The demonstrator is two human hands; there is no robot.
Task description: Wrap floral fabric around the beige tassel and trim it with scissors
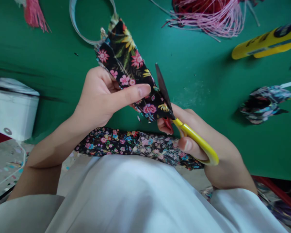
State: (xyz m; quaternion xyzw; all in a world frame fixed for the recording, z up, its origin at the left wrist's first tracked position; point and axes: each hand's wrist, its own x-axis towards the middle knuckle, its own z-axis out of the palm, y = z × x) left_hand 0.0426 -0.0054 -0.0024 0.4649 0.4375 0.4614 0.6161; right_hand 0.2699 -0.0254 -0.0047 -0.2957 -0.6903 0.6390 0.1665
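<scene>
"What is the left hand holding?"

"It pinches a black cloth strip printed with pink and yellow flowers, thumb flat on top. The cloth is tilted above a green table, just above the middle of the view. Its far end meets a pale band curving into a loop."

"And the right hand?"

"Closed around the yellow handles of scissors. One dark blade shows beside the cloth's right edge; I can't tell where the other is."

"What's around them?"

"At the table's near edge, against a pale shirt, is a smaller-flowered strip. To the right are a crumpled floral fabric piece and, farther off, a yellow bottle. Pink cords lie at the top."
</scene>
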